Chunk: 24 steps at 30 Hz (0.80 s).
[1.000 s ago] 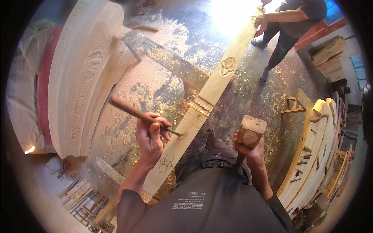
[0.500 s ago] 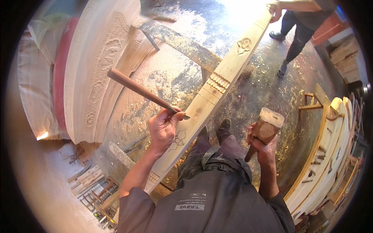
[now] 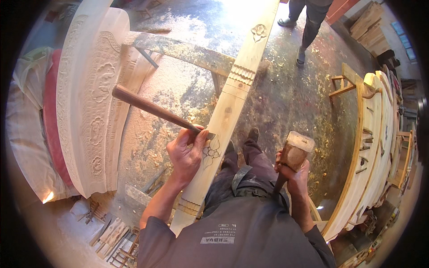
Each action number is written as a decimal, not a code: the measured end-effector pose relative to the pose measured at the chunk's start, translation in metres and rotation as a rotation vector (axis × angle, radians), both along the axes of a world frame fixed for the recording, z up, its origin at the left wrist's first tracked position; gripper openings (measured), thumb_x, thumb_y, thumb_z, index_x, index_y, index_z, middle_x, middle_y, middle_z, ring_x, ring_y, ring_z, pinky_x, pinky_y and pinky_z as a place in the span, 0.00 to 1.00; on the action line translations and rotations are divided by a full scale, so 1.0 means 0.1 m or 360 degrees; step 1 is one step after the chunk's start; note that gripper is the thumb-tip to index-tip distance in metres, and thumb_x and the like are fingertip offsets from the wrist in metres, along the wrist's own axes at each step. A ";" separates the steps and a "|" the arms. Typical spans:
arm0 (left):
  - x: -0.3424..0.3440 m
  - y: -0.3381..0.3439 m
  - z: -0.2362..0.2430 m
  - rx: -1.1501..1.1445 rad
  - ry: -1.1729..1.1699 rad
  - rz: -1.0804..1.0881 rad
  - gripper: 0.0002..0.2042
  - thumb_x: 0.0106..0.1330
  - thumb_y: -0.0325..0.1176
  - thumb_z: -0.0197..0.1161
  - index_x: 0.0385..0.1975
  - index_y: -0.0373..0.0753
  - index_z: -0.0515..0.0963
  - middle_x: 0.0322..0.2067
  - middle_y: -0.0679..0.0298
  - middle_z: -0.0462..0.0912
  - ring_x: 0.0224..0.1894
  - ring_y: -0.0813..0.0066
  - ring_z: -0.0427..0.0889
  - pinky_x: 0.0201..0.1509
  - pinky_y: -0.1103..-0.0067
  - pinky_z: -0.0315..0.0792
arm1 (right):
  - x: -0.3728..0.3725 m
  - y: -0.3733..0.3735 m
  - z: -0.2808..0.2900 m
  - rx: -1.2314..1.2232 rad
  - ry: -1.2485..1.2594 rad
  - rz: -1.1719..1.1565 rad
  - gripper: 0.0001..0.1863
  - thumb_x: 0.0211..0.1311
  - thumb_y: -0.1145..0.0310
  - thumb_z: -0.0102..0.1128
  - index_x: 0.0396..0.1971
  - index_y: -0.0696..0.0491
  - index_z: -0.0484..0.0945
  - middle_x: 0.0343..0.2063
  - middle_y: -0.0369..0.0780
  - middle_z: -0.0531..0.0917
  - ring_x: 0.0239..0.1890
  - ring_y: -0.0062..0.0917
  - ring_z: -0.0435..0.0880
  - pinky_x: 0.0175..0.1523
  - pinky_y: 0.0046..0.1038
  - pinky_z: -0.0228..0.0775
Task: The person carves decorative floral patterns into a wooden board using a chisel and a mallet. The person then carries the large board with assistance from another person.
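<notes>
My left hand (image 3: pixel 185 154) is closed around the lower end of a long wood-handled chisel (image 3: pixel 154 108), which slants up to the left. The chisel's blade rests on or just above a long pale wooden beam (image 3: pixel 227 110), right beside a flower outline (image 3: pixel 211 152) on its face. My right hand (image 3: pixel 296 179) grips a wooden mallet (image 3: pixel 296 151) by its handle, head up, to the right of the beam and apart from it. Farther up, the beam bears carved ridges (image 3: pixel 241 74) and a carved flower (image 3: pixel 258 32).
A worn trestle (image 3: pixel 187 50) stands under the beam. At left is a large carved panel (image 3: pixel 96 102); at right, a bench with a pale top (image 3: pixel 364 147) holds several hand tools. Wood shavings litter the floor (image 3: pixel 286 102). A person's legs (image 3: pixel 307 27) stand beyond the beam's far end.
My view has turned, so the beam looks steeper and the other person's hand on its far end has left the picture. The chisel's tip has come closer to the flower outline.
</notes>
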<state>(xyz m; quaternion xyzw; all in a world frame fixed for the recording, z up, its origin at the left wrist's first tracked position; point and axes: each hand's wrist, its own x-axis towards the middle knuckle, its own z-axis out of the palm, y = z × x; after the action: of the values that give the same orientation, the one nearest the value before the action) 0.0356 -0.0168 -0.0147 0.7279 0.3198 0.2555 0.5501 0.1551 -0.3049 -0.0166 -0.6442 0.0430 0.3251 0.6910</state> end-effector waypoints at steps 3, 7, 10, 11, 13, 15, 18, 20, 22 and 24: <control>-0.01 0.03 -0.03 0.0099 0.0056 -0.0048 0.05 0.72 0.23 0.70 0.43 0.31 0.84 0.32 0.64 0.89 0.35 0.82 0.87 0.40 0.82 0.84 | -0.02 0.04 0.03 -0.0012 -0.0017 0.0019 0.16 0.51 0.83 0.72 0.43 0.60 0.85 0.36 0.36 0.89 0.36 0.20 0.87 0.41 0.24 0.80; -0.04 0.05 -0.04 0.0204 0.0087 -0.0140 0.05 0.72 0.23 0.69 0.44 0.30 0.84 0.33 0.64 0.88 0.36 0.82 0.87 0.42 0.81 0.85 | -0.08 0.06 0.03 -0.0068 -0.0038 -0.0008 0.17 0.51 0.83 0.73 0.43 0.59 0.86 0.37 0.36 0.89 0.38 0.20 0.88 0.43 0.24 0.80; -0.04 0.05 -0.04 0.0185 0.0083 -0.0145 0.05 0.72 0.23 0.69 0.44 0.30 0.84 0.33 0.63 0.89 0.35 0.82 0.87 0.41 0.81 0.85 | -0.15 0.08 0.01 -0.0072 -0.0004 0.0002 0.18 0.50 0.82 0.74 0.44 0.59 0.86 0.37 0.36 0.90 0.38 0.19 0.88 0.44 0.24 0.80; -0.03 0.05 -0.05 0.0184 0.0074 -0.0150 0.05 0.72 0.23 0.69 0.44 0.30 0.84 0.33 0.62 0.89 0.35 0.82 0.87 0.41 0.81 0.84 | -0.17 0.08 -0.01 -0.0076 0.0004 0.0012 0.18 0.50 0.82 0.75 0.44 0.59 0.86 0.37 0.36 0.90 0.39 0.19 0.88 0.45 0.24 0.80; -0.02 0.04 -0.04 0.0184 0.0057 -0.0154 0.05 0.72 0.23 0.69 0.44 0.30 0.84 0.34 0.62 0.89 0.35 0.81 0.87 0.41 0.81 0.84 | -0.21 0.05 -0.06 -0.0112 -0.0030 0.0049 0.18 0.50 0.83 0.75 0.44 0.58 0.86 0.38 0.35 0.90 0.39 0.18 0.88 0.45 0.24 0.80; 0.00 0.01 -0.06 0.0122 -0.0015 -0.0060 0.05 0.73 0.26 0.70 0.44 0.32 0.84 0.31 0.62 0.90 0.32 0.80 0.88 0.38 0.82 0.82 | -0.23 0.03 -0.09 -0.0136 -0.0083 0.0078 0.19 0.50 0.83 0.74 0.44 0.60 0.85 0.37 0.37 0.89 0.38 0.20 0.87 0.43 0.25 0.80; 0.00 0.00 -0.03 -0.0242 -0.0162 0.0097 0.05 0.74 0.28 0.68 0.42 0.32 0.82 0.31 0.61 0.89 0.32 0.79 0.88 0.37 0.81 0.83 | -0.23 0.04 -0.10 -0.0134 -0.0130 0.0086 0.20 0.49 0.83 0.70 0.46 0.62 0.83 0.36 0.40 0.88 0.34 0.24 0.88 0.40 0.26 0.81; 0.03 0.03 -0.02 -0.0495 -0.0249 0.0247 0.07 0.75 0.31 0.67 0.40 0.35 0.80 0.30 0.61 0.89 0.29 0.76 0.88 0.33 0.80 0.84 | -0.22 0.08 -0.06 -0.0121 -0.0075 0.0077 0.20 0.49 0.83 0.70 0.46 0.62 0.83 0.36 0.40 0.88 0.34 0.23 0.88 0.40 0.26 0.81; 0.02 0.13 -0.08 -0.0816 -0.0336 0.0351 0.07 0.75 0.32 0.68 0.39 0.36 0.81 0.28 0.62 0.89 0.27 0.75 0.88 0.32 0.79 0.86 | -0.20 0.07 -0.03 -0.0113 -0.0028 0.0066 0.17 0.51 0.83 0.73 0.42 0.60 0.84 0.35 0.37 0.89 0.36 0.20 0.87 0.42 0.25 0.80; -0.03 0.23 -0.19 -0.1099 -0.0404 0.0449 0.07 0.73 0.34 0.70 0.35 0.39 0.81 0.26 0.61 0.89 0.25 0.73 0.89 0.30 0.78 0.87 | -0.20 0.07 -0.04 -0.0111 -0.0009 0.0072 0.15 0.52 0.83 0.74 0.41 0.58 0.84 0.35 0.36 0.89 0.36 0.18 0.87 0.42 0.23 0.80</control>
<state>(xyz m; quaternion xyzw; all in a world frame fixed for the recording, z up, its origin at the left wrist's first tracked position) 0.0325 0.0059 -0.0337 0.4117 0.4131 0.2940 0.7572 0.1353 -0.2979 -0.0210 -0.6696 0.0379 0.3371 0.6607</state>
